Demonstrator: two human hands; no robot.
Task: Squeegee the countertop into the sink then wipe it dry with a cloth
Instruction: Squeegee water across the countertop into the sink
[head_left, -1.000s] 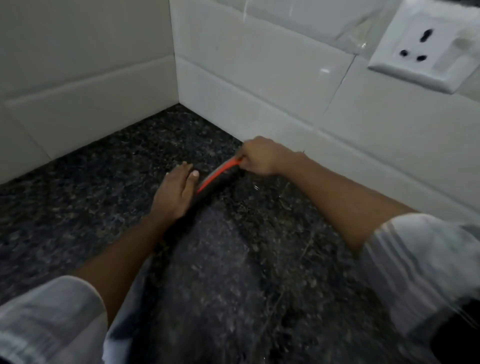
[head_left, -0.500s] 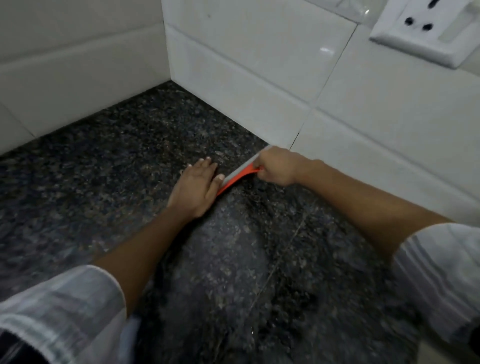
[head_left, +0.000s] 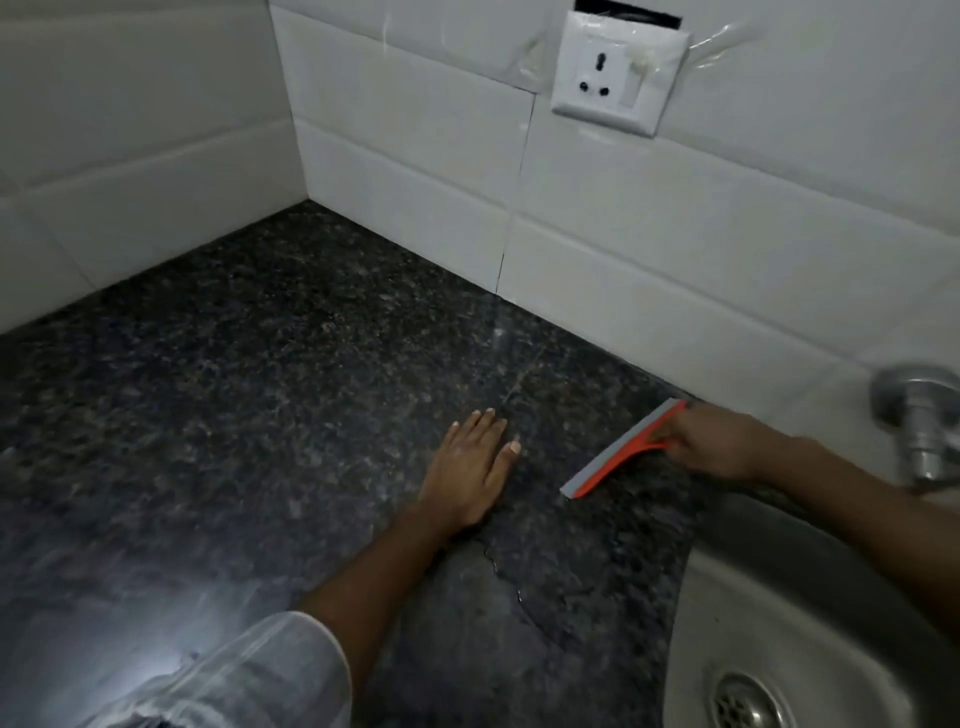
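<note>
The worktop (head_left: 270, 374) is showing as dark speckled polished stone, glossy where light is glancing off it, with a thin wet line trailing across it. The wall tiles (head_left: 415, 156) are looking white, glazed and smooth. The squeegee (head_left: 621, 449) is showing an orange plastic body with a matt grey rubbery blade. The sink (head_left: 779, 623) and tap (head_left: 919, 415) are gleaming as brushed metal. The socket plate (head_left: 618, 73) is looking like smooth white plastic.
</note>
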